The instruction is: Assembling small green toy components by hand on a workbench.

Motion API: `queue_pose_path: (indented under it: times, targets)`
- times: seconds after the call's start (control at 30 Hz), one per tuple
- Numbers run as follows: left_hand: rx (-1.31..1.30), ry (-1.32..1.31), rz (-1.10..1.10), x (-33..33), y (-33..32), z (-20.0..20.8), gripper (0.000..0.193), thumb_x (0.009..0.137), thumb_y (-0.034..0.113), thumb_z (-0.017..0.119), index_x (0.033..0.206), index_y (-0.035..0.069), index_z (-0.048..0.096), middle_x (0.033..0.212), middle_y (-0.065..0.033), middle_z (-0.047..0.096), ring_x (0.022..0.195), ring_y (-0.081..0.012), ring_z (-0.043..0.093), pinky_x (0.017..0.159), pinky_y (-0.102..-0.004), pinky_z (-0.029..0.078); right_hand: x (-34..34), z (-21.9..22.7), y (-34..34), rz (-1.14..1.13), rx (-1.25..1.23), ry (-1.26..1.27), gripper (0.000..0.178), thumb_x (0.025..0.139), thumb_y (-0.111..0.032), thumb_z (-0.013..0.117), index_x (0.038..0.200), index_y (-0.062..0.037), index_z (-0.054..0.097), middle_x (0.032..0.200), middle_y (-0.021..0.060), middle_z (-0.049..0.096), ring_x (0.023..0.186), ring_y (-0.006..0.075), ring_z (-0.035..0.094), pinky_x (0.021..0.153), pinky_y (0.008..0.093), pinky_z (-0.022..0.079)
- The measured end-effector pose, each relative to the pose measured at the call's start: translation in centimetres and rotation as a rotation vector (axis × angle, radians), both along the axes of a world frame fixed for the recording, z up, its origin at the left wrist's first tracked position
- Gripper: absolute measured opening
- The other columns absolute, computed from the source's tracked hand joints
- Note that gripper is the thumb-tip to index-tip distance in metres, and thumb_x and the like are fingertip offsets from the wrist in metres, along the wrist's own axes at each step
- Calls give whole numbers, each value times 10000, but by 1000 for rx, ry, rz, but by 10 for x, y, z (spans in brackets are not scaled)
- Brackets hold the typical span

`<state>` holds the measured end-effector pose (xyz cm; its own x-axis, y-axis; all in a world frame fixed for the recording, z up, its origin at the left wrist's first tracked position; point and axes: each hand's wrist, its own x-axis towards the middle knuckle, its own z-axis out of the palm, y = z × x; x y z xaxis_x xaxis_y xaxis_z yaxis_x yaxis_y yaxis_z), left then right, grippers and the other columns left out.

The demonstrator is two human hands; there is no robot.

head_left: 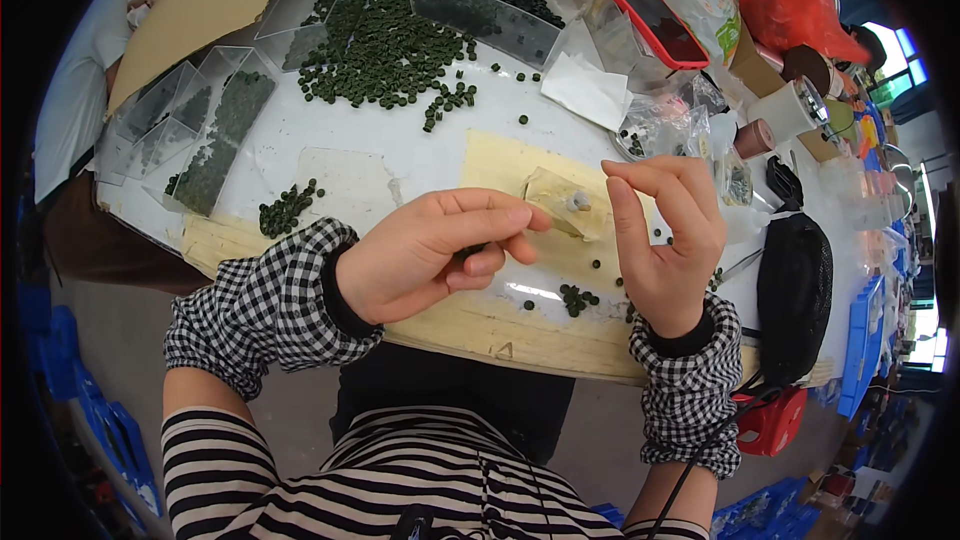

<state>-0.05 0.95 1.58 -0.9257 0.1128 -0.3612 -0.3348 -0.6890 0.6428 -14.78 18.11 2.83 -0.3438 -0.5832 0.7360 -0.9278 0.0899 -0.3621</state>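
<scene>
My left hand is closed, its thumb laid along the index finger and the other fingers curled in. A dark bit shows in the gap between those fingers, too small to make out. Across from it, my right hand is raised with thumb and index fingertips brought together; anything between them is too small to see. Between the hands, a small block wrapped in yellowish tape with a grey peg on top sits on a yellow taped patch. Small dark green ring-like pieces lie just below it.
A large heap of dark green pieces spreads toward the back. Clear plastic bins hold more at the left, with another bin behind. White paper, a red-cased phone and a black mesh pouch lie rightward.
</scene>
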Motion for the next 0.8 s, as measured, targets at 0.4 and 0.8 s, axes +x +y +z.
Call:
queue_pose_path:
  times: [0.4, 0.8]
  targets:
    - [162, 154, -156, -16, 2, -14, 249, 974, 126, 544, 1190, 10, 587, 924, -38, 607, 602, -39, 375, 554, -177, 336, -16, 8, 9, 207, 122, -40, 209, 675, -82, 786, 855, -50, 685, 775, 64, 593, 715, 236, 528, 620, 323, 420]
    - [156, 114, -4, -21, -2, -15, 285, 993, 156, 520, 1238, 14, 552, 959, -28, 610, 617, -28, 362, 562, -168, 342, -15, -1, 8, 201, 255, -28, 199, 689, -78, 775, 868, -76, 687, 747, 35, 550, 699, 217, 516, 633, 330, 419]
